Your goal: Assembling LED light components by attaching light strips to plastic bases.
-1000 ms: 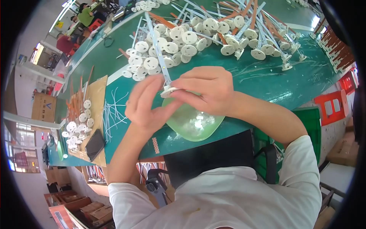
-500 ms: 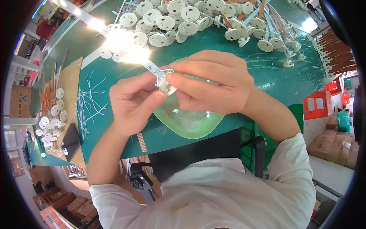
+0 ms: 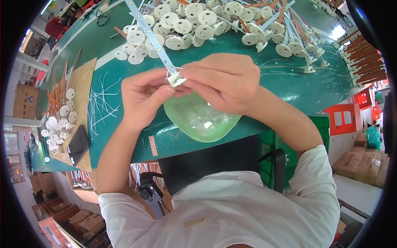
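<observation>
An LED light strip (image 3: 156, 43) slants away from me over the table, its small chips unlit. At its near end is a white plastic end piece (image 3: 177, 79) with a thin white wire beside it. My left hand (image 3: 142, 97) is closed on this end piece, thumb at its near side. From the other side my right hand (image 3: 225, 80) pinches at the same piece and wire; its fingertips partly hide what they grip. Below both hands sits a pale green bowl (image 3: 206, 134) with clear, shiny material inside.
Several white round-ended lamp parts (image 3: 182, 27) are heaped at the far side. Loose white wires (image 3: 103, 103) lie left, beside a cardboard sheet (image 3: 84, 107) with a phone (image 3: 78, 144) and more lamp parts. A red stool (image 3: 343, 119) stands right. A black chair armrest (image 3: 279, 163) is near the table edge.
The strip has gone from brightly lit to unlit, and its far end has swung right. The end piece has turned in my fingers. My right hand has shifted slightly left.
</observation>
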The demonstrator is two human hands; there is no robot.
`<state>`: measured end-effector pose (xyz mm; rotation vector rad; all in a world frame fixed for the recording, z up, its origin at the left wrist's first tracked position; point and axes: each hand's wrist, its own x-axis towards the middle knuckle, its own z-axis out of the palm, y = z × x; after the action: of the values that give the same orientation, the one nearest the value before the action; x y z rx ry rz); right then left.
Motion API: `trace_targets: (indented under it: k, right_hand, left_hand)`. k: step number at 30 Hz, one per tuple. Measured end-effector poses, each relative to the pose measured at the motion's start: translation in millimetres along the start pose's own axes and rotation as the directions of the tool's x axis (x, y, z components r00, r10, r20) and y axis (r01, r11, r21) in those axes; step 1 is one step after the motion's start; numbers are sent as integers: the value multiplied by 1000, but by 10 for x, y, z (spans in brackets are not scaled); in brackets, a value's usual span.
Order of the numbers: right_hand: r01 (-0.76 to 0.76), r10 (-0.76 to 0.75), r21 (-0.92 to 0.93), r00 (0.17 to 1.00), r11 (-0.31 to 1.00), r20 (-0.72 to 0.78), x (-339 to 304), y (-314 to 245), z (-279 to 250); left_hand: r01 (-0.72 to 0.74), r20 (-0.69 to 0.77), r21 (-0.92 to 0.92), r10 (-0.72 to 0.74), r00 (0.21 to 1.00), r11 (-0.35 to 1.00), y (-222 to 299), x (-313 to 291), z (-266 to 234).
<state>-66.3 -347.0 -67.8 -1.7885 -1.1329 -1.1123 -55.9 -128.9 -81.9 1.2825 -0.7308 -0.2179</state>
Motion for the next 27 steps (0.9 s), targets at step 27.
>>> trace_targets:
  k: [27]
  right_hand:
    - [-313,508,-480,784,820,356,-45,145,-218]
  left_hand:
    - [-59,-84,-3,58,995,998,37,71,-75]
